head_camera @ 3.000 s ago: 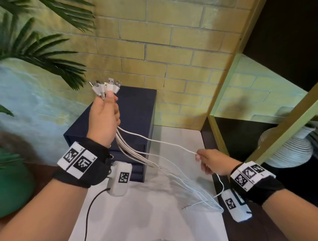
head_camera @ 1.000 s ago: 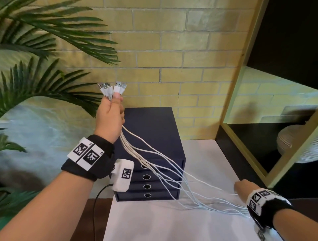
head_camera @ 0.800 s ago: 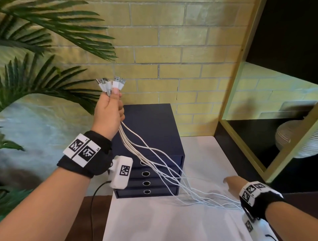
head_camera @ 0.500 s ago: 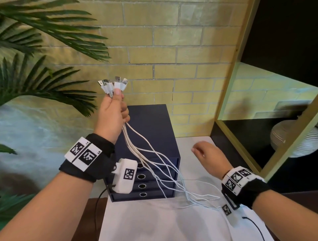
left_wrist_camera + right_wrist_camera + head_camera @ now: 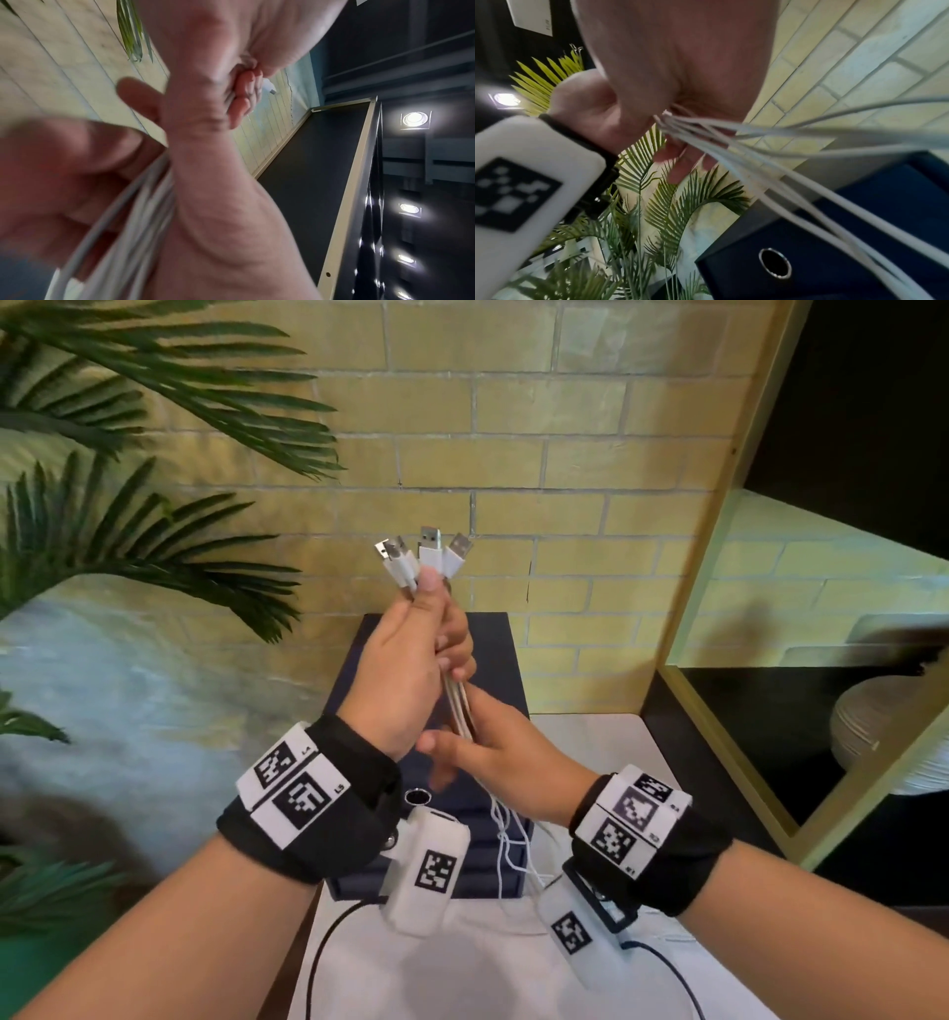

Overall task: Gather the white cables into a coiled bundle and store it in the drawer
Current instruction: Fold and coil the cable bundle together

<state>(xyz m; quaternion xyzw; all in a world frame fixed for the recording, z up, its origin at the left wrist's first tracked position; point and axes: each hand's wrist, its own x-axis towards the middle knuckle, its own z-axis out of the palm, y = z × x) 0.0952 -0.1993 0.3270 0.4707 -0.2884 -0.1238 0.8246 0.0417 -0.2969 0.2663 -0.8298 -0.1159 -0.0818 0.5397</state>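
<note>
Plug ends of the white cables (image 5: 430, 553) fan out at 12 o'clock from my left hand (image 5: 405, 675), its fingers wrapped tight round the bunch. Strands leave the fist at 6 o'clock, crossing my right hand (image 5: 495, 752) between thumb and fingers; I cannot tell whether it grips. Loose lengths hang before the drawer unit (image 5: 495, 649)

Smooth white plastic cables (image 5: 458, 708) end in shiny metal plugs (image 5: 430, 539); the navy drawer unit (image 5: 500, 660) looks matt.

Probably a home room: brick wall (image 5: 565, 454), palm plant (image 5: 128, 546), shelf (image 5: 708, 531) with plates (image 5: 883, 726).
</note>
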